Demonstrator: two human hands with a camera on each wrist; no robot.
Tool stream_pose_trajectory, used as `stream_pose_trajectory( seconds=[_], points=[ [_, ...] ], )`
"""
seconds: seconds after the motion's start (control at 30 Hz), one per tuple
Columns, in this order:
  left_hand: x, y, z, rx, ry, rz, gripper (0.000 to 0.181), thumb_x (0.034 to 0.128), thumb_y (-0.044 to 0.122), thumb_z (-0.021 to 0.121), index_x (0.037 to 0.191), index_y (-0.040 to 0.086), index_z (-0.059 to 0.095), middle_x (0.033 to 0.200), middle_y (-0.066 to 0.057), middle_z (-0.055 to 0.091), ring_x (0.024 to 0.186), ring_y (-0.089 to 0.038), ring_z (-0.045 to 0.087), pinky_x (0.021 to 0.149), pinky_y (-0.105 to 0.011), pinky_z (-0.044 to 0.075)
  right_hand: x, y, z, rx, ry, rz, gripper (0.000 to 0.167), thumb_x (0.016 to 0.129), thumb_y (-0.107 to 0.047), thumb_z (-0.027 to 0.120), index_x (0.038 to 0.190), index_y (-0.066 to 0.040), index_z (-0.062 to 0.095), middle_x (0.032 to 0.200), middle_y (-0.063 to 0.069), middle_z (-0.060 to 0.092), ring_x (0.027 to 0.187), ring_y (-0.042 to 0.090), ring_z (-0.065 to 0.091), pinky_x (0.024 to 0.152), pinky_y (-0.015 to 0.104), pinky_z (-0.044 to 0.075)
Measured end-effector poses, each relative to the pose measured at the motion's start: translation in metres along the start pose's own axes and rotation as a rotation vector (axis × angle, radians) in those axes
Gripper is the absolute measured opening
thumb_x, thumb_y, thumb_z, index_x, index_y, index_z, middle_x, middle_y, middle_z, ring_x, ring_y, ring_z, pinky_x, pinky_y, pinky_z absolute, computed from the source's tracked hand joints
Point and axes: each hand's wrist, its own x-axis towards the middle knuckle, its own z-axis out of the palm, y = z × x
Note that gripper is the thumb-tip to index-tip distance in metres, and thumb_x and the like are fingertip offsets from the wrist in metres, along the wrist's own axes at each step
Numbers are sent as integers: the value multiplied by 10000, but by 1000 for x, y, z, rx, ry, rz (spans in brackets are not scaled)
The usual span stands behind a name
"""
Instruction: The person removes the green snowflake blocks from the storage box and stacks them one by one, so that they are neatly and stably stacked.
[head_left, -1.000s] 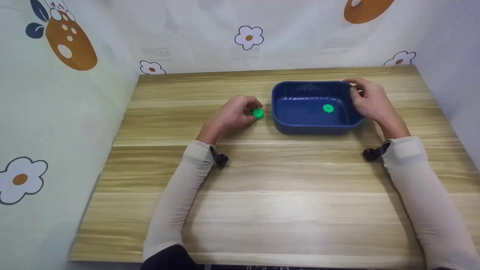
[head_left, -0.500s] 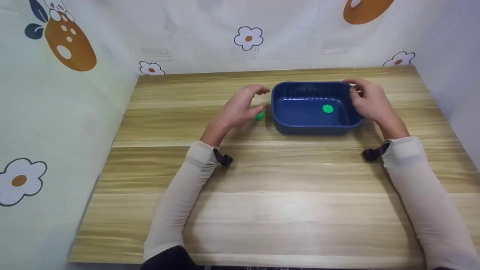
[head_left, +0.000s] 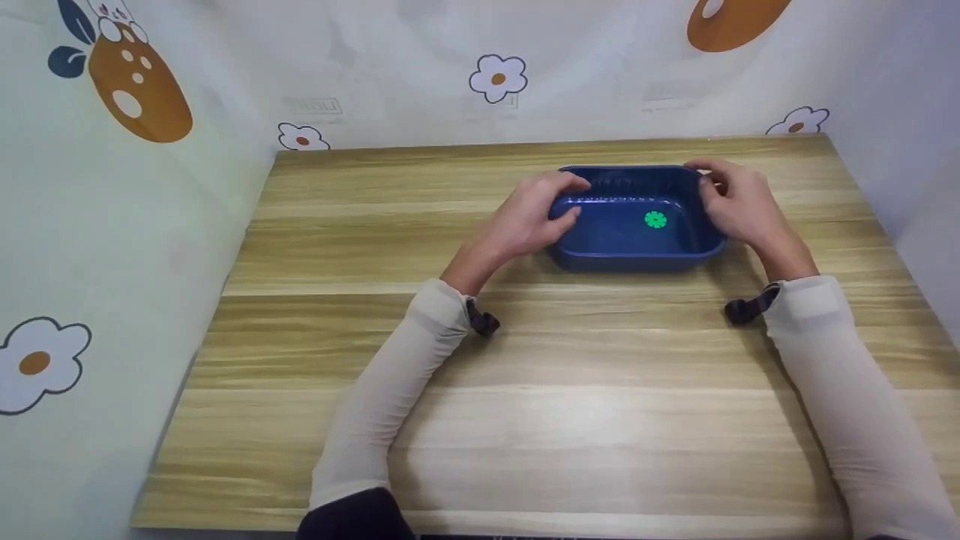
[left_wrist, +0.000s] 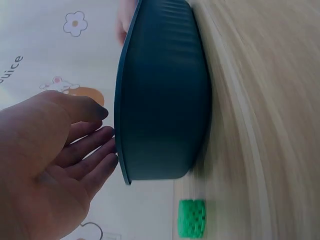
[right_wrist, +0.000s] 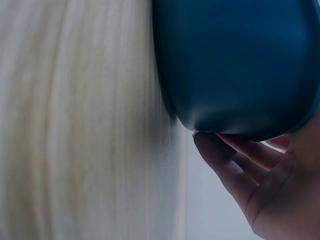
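A dark blue rectangular tub stands on the table. My right hand holds its right end, thumb over the rim and fingers on the outer wall; in the right wrist view that hand lies against the tub. At the tub's left rim is my left hand, fingers and thumb apart with nothing between them. Whether its fingertips touch the rim I cannot tell. Inside the tub lies a notched green disc. A green stack of notched discs sits beside the tub, hidden in the head view.
The wood-grain table reaches back to a patterned wall covering. More covering rises on the left, and a pale wall borders the right side. Dark wrist cameras sit below both sleeves' cuffs.
My left hand has released the green disc stack and moved right, from beside the tub to its left rim. My right hand keeps its place on the tub.
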Motion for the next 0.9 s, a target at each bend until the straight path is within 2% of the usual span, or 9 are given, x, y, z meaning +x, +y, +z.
stream_pose_trajectory(
  seconds=[0.2, 0.5, 0.73, 0.9],
  points=[
    [15, 11, 12, 1, -14, 2, 405, 1092, 223, 642, 1468, 73, 633, 1495, -74, 665, 1385, -188, 619, 1198, -254, 459, 0, 0, 1, -3, 20, -25, 422, 1077, -103, 472, 1436, -121, 692, 1127, 221, 734, 832, 81, 604, 671, 115, 454],
    [38, 24, 31, -32, -39, 24, 399, 1087, 228, 653, 1459, 85, 642, 1473, -63, 685, 1353, -149, 651, 1139, -181, 478, 0, 1, 0, 2, 26, -27, 416, 1078, -103, 479, 1432, -124, 697, 1114, 210, 742, 815, 75, 603, 668, 125, 460],
    [58, 24, 49, -114, -62, -21, 399, 1066, 177, 683, 1446, 59, 653, 1451, -79, 699, 1317, -169, 676, 1115, -198, 508, 0, 1, 0, 15, 18, -22, 407, 1088, -127, 490, 1441, -129, 693, 1150, 224, 745, 831, 73, 612, 684, 117, 460],
    [73, 26, 61, -121, -80, -41, 406, 1039, 146, 717, 1430, 50, 662, 1438, -81, 710, 1297, -169, 683, 1089, -179, 511, 1, 2, 0, 13, 12, -27, 400, 1096, -139, 489, 1441, -126, 691, 1165, 232, 748, 824, 84, 615, 667, 119, 462]
  ],
)
